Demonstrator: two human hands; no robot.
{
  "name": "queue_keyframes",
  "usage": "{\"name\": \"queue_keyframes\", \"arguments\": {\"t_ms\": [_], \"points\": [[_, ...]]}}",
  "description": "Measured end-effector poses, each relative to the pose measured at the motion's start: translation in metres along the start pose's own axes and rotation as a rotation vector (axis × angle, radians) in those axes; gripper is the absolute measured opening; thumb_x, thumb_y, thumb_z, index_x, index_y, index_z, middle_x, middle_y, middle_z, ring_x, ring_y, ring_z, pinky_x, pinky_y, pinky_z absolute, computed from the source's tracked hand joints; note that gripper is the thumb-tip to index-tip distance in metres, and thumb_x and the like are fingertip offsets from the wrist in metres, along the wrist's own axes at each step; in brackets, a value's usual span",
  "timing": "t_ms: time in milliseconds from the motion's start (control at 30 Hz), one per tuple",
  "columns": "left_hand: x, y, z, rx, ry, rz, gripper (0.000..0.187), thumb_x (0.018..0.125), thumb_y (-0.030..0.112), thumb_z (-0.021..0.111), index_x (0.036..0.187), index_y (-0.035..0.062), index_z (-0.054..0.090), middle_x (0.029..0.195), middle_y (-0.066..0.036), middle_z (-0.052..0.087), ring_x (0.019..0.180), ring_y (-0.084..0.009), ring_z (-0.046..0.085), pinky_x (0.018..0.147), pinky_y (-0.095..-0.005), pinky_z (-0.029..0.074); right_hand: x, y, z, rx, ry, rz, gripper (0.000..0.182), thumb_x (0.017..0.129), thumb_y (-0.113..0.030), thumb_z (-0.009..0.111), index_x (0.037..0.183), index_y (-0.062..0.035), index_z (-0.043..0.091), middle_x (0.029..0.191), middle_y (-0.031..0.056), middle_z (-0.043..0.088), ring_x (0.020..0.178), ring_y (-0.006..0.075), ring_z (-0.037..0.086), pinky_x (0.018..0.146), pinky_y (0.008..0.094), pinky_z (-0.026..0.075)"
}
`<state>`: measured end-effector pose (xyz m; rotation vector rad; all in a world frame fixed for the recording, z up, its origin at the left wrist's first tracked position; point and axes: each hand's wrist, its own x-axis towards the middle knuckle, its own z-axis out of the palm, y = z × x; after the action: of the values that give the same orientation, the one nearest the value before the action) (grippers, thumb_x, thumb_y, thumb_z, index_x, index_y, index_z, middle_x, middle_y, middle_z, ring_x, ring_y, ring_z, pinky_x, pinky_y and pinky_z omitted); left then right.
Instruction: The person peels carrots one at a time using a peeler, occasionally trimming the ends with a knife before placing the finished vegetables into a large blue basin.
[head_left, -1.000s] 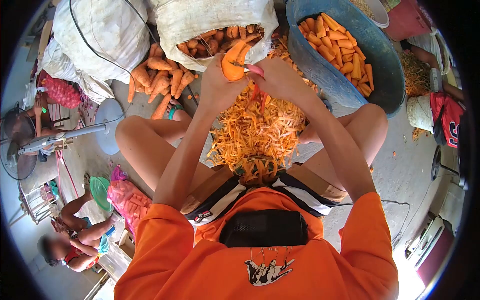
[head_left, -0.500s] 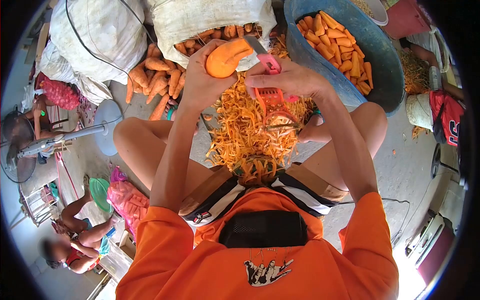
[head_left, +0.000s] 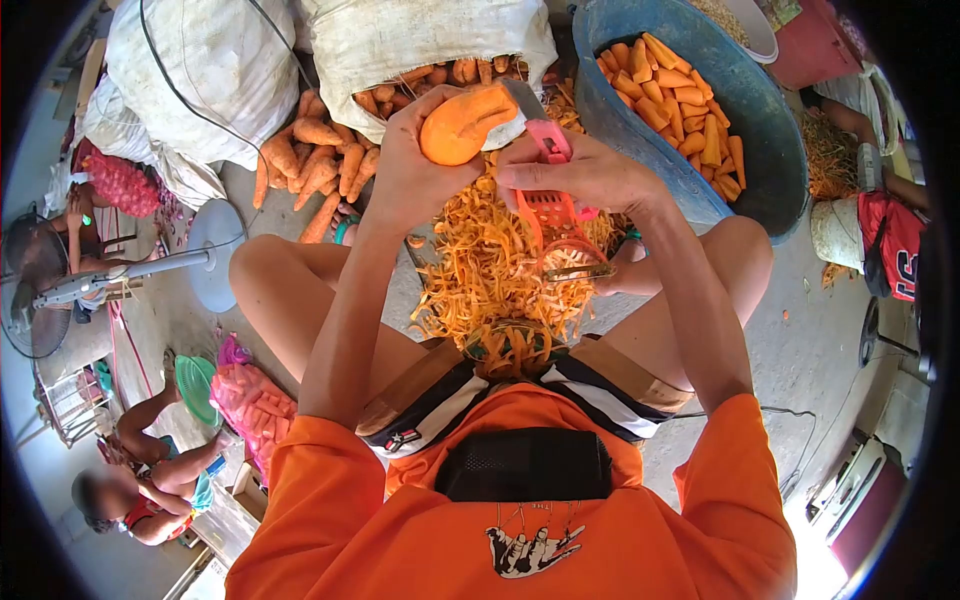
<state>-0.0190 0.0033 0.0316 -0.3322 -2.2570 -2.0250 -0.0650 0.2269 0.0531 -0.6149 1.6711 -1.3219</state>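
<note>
My left hand (head_left: 412, 180) is closed round a thick peeled carrot (head_left: 460, 138), its narrow end pointing right. My right hand (head_left: 602, 172) grips a knife (head_left: 547, 138) with a pink handle; the grey blade meets the carrot's narrow end. Below the same fingers hangs an orange-red peeler (head_left: 550, 212) with a slotted handle and a metal blade at its lower end. Under both hands a heap of carrot peelings (head_left: 460, 275) spreads over the floor between my legs.
An open white sack (head_left: 420, 35) of unpeeled carrots lies ahead, with loose unpeeled carrots (head_left: 318, 165) beside it. A blue tub (head_left: 770, 170) at front right holds peeled carrots. A fan (head_left: 120, 280) stands left. Another person (head_left: 165, 490) sits at lower left.
The carrot has turned slightly in my left hand and shows a broader cut face. Both hands shift a little right in view, and the peeler's lower end swings right.
</note>
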Motion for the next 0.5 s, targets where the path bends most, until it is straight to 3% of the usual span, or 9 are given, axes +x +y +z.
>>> {"name": "queue_keyframes", "arguments": {"t_ms": [67,200,267,500], "points": [[0.001,0.000,-0.002,-0.001,-0.002,-0.004,0.047,0.073,-0.004,0.075,0.119,0.0011,0.063,0.105,-0.001,0.068,0.097,-0.0083,0.063,0.086,-0.0256,0.053,0.001,0.001,-0.002,0.028,0.002,-0.100,0.037,0.098,-0.045,0.071,0.096,-0.0081,0.076,0.083,-0.0036,0.069,0.068,0.0022,0.053,0.052,0.0214,0.037],[0.003,0.002,-0.003,0.032,-0.015,0.038,0.048,0.072,-0.004,0.076,0.119,0.0009,0.063,0.104,-0.001,0.068,0.097,-0.0089,0.063,0.086,-0.0258,0.053,0.005,0.007,0.002,0.020,0.023,-0.142,0.036,0.098,-0.044,0.071,0.097,-0.0077,0.076,0.083,-0.0035,0.069,0.067,0.0020,0.052,0.051,0.0211,0.036],[0.002,0.004,-0.003,0.041,-0.024,0.029,0.048,0.072,-0.003,0.075,0.119,0.0010,0.064,0.106,-0.001,0.068,0.097,-0.0090,0.064,0.086,-0.0260,0.053,0.000,-0.003,0.003,0.034,0.031,0.044,0.035,0.103,-0.036,0.066,0.091,-0.0037,0.071,0.085,-0.0001,0.067,0.082,0.0091,0.059,0.077,0.0268,0.047],[-0.004,0.005,0.002,0.155,-0.005,0.005,0.049,0.072,-0.004,0.074,0.120,0.0003,0.064,0.111,-0.004,0.070,0.101,-0.0112,0.066,0.091,-0.0273,0.053,0.008,0.010,-0.001,0.021,-0.024,0.008,0.035,0.102,-0.034,0.067,0.086,-0.0037,0.071,0.081,-0.0005,0.066,0.080,0.0080,0.058,0.074,0.0264,0.046]]}}
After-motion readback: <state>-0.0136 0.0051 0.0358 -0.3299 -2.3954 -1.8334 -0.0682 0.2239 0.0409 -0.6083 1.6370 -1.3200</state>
